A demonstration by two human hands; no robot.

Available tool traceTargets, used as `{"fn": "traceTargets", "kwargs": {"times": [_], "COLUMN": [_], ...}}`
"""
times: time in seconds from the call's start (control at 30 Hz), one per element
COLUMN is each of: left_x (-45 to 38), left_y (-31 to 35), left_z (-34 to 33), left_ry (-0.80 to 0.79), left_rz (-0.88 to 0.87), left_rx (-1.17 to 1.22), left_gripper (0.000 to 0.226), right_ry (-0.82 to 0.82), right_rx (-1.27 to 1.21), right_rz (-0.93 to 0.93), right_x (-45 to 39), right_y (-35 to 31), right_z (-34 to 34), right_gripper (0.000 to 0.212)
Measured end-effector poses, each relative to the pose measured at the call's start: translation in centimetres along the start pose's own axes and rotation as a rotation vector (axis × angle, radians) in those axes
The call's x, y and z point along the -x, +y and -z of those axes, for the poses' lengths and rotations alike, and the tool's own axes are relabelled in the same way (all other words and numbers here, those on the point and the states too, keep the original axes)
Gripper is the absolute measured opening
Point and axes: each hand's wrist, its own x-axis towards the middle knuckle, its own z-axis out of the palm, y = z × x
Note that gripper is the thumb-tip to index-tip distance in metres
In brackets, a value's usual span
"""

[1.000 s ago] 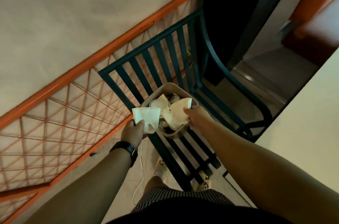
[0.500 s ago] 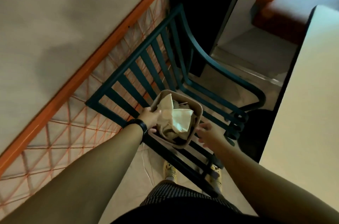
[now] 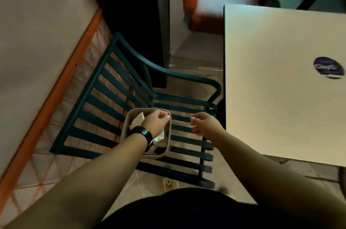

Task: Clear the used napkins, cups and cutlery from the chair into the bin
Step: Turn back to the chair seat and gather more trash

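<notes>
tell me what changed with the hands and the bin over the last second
The left hand let go of its white paper cup and now reaches over the bin, fingers curled at its far rim. The right hand came off the bin and hangs beside it. The bin stayed on the chair, napkins inside.

Table edge [image 3: 225, 78] crowds chair [image 3: 119, 95] right; seat slats open.

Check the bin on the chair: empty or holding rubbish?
Holding rubbish: crumpled white napkins show inside the bin, partly covered by the left hand.

Head view — steeply down, close over chair [image 3: 131, 97].
</notes>
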Motion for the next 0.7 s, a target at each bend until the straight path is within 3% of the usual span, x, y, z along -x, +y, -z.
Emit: {"fn": "traceTargets", "kwargs": {"times": [0.27, 0.7], "left_x": [2.9, 15.4], "left_y": [9.1, 15.5], "left_z": [-10.9, -38.5], "left_ry": [-0.163, -0.415], "left_rz": [-0.293, -0.397], "left_rx": [-0.248, -0.338], "left_gripper": [0.027, 0.018], "right_ry": [0.168, 0.476], "right_rx": [-0.181, -0.329], "right_rz": [0.017, -0.054], "right_x": [6.4, 21.4], "right_y": [4.4, 25.1], "right_z": [10.1, 29.6], "right_gripper": [0.026, 0.020]}}
